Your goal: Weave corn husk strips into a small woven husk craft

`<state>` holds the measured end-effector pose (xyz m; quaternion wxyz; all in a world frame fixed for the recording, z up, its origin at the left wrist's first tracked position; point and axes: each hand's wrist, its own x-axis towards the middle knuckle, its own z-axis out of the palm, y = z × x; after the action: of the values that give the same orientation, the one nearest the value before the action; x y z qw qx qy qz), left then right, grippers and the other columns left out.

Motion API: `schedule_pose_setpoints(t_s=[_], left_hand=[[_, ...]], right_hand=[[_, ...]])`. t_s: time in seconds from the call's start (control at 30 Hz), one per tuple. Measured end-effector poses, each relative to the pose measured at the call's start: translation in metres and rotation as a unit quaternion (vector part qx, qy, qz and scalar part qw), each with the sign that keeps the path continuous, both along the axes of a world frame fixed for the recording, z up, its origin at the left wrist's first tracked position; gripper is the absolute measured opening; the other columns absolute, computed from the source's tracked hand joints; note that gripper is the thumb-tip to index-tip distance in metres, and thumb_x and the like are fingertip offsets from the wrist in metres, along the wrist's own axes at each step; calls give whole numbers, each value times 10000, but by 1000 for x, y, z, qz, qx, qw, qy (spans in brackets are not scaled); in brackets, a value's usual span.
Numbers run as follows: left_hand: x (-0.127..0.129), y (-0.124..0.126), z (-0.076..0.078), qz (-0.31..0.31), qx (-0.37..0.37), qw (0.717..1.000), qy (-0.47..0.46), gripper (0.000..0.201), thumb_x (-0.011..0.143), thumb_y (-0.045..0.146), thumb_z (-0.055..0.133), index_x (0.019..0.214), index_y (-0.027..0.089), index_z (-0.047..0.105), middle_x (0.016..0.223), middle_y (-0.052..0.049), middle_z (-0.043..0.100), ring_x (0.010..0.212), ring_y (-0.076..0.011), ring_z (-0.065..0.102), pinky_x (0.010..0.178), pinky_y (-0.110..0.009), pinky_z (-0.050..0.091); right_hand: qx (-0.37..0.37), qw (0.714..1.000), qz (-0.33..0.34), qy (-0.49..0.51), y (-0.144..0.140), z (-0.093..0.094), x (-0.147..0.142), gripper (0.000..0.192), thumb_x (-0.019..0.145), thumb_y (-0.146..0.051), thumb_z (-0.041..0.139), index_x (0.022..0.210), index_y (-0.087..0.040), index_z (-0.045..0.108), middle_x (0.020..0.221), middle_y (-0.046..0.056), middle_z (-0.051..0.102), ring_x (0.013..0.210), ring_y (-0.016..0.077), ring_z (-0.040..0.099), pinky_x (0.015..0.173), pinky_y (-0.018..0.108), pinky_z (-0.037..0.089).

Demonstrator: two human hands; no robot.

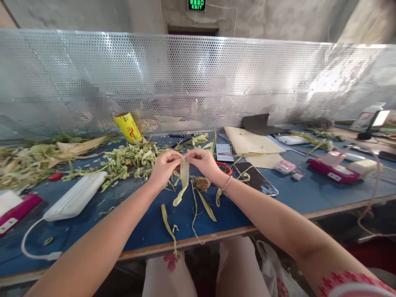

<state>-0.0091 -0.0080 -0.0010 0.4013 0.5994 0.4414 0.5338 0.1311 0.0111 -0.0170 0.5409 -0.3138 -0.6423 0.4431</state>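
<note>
Blue worktop (293, 194) lies below; my left fingers (173, 155) and right fingers (194, 154) pinch the top of a pale leaf-like strip (185, 175), its long axis hanging downward between them (both hands equally near).

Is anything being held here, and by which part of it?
A pale strip, by its upper end, in both the left grip and right grip.

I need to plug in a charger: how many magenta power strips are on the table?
2: one magenta power strip at the far left, cut off by the frame; a second power strip toward the right, past the pink case. Others could be hidden.
</note>
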Motion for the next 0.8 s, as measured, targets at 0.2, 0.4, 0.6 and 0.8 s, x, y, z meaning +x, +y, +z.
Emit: schedule_pose_setpoints(t_s=[0.2,0.4,0.6,0.8], left_hand=[[1,1,2,-9,-53,995,-88,121,519,210,636,607,164,567,532,32,577,513,-105,549,550,-255,461],[-4,5,0,-42,-79,989,-120,115,504,201,632,599,164,577,541,28,589,519,-104,551,554,-257,471],[-2,-1,6,-41,-84,991,-96,196,509,275,710,619,144,614,557,-3,604,518,-113,553,534,-257,461],[-1,-2,7,-46,-72,995,-44,263,524,336,731,650,136,618,593,-23,624,556,-131,581,587,-282,484]], right_hand=[[-4,1000,-8,22,-2,0,-1,118,635,-292,618,688,-190,642,650,-14,615,584,90,536,579,234,486],[-28,999,20,24,-4,2,-1,109,643,-277,616,702,-190,643,656,-16,619,600,90,560,617,253,505],[-18,999,26,13,-6,2,1,87,654,-250,605,704,-180,612,582,-39,552,585,83,549,652,257,511],[-9,1000,19,-23,-4,2,2,157,688,-326,603,686,-172,573,608,-27,558,583,83,539,617,240,493]])
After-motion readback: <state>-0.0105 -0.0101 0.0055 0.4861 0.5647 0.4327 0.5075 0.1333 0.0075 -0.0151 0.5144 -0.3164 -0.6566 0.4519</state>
